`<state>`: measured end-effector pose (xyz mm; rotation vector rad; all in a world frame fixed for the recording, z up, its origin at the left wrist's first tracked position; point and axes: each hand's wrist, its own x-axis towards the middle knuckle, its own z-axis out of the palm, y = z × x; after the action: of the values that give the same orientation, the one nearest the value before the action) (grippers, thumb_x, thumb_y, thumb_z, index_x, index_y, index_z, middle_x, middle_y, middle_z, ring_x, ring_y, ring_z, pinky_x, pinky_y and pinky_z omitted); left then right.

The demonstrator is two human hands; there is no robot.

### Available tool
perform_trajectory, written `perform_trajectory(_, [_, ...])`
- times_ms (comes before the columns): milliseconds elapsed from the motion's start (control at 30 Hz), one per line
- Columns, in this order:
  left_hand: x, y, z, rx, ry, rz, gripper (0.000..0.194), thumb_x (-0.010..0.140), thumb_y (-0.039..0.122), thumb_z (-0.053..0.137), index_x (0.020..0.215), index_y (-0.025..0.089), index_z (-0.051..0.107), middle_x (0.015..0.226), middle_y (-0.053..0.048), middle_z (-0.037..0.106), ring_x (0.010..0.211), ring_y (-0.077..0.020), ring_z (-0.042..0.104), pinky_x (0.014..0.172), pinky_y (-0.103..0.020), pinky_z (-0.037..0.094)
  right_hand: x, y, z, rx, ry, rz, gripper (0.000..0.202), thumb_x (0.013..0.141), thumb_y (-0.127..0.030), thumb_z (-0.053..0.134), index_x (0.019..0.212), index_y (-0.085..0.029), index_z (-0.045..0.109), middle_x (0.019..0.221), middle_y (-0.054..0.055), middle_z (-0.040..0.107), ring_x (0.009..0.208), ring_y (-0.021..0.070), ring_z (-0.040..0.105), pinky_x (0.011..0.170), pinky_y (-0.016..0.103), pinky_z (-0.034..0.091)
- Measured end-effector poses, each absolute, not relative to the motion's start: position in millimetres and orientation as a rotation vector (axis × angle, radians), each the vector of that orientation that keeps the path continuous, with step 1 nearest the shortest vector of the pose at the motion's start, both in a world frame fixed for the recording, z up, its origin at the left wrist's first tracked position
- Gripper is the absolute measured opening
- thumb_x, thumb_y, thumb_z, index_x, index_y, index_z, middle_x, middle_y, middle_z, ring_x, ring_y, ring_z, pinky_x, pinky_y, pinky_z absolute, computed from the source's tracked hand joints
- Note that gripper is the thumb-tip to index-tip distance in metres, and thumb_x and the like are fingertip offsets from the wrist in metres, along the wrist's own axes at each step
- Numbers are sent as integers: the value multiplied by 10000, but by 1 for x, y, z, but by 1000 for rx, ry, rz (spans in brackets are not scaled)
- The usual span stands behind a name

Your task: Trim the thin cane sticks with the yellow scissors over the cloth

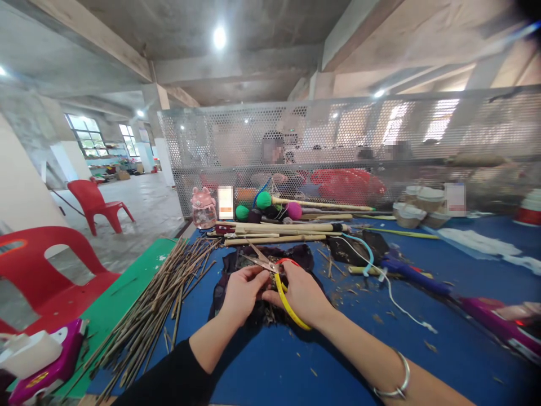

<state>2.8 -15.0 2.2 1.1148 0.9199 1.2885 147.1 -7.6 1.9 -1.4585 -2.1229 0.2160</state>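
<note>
My right hand (302, 290) is closed on the handles of the scissors (265, 263), one handle yellow and one red. The blades are spread and point up and to the left. Close beside the blades, my left hand (245, 290) has its thumb and fingers pinched together; what it holds, if anything, is too small to make out. Under both hands lies a crumpled black cloth (222, 282) with small dark scraps on it. A loose pile of thin brown sticks (156, 304) lies to the left of my hands.
Bamboo poles (279, 239), yarn balls (264, 199) and a pink bottle (204, 208) stand or lie behind the cloth, before a perforated metal screen (236, 135). Purple devices (51, 366) sit at both sides. A white cord (393, 299) trails right. Red chairs (54, 270) are left.
</note>
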Motion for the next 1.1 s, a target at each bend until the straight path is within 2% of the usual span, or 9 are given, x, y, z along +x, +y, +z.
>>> perform_trajectory(300, [4, -16, -1, 1096, 885, 1312, 272, 635, 332, 656, 793, 110, 648, 635, -25, 593, 560, -99, 505, 518, -194, 404, 145, -6, 0, -1404, -2111, 137, 436, 616, -524, 617, 830, -178, 459, 856, 83, 559, 783, 222, 535, 667, 307, 382])
perform_trajectory(400, [4, -18, 0, 1120, 885, 1306, 266, 642, 344, 650, 756, 105, 639, 635, -28, 592, 557, -95, 504, 518, -189, 403, 146, -6, -1, -1364, -2125, 254, 447, 635, -518, 606, 885, -185, 445, 887, 76, 573, 807, 213, 549, 678, 293, 387])
perform_trajectory(533, [3, -19, 2, 1063, 915, 1278, 311, 600, 377, 677, 732, 102, 615, 617, -23, 583, 522, -89, 498, 477, -185, 398, 147, -9, 0, -1400, -2141, 420, 455, 665, -521, 582, 939, -190, 433, 857, 64, 607, 736, 192, 579, 595, 253, 378])
perform_trajectory(667, [3, -19, 3, 1051, 962, 1301, 310, 583, 384, 686, 674, 105, 590, 584, -9, 565, 504, -80, 487, 459, -180, 398, 147, -9, 1, -1500, -2141, 378, 453, 650, -561, 575, 892, -194, 462, 774, 60, 621, 638, 184, 574, 516, 234, 332])
perform_trajectory(833, [3, -18, 4, 1025, 1023, 1297, 310, 568, 381, 693, 676, 116, 575, 582, 6, 567, 470, -68, 477, 459, -191, 415, 148, -4, -2, -1572, -2132, 356, 406, 662, -584, 546, 792, -203, 488, 691, 40, 612, 595, 167, 563, 501, 219, 309])
perform_trajectory(1100, [1, -16, 4, 1074, 1042, 1356, 250, 590, 337, 681, 657, 121, 575, 549, 19, 551, 454, -59, 453, 423, -170, 373, 149, -7, 1, -1559, -2161, 232, 467, 626, -569, 589, 888, -201, 472, 797, 45, 600, 701, 191, 569, 579, 243, 336])
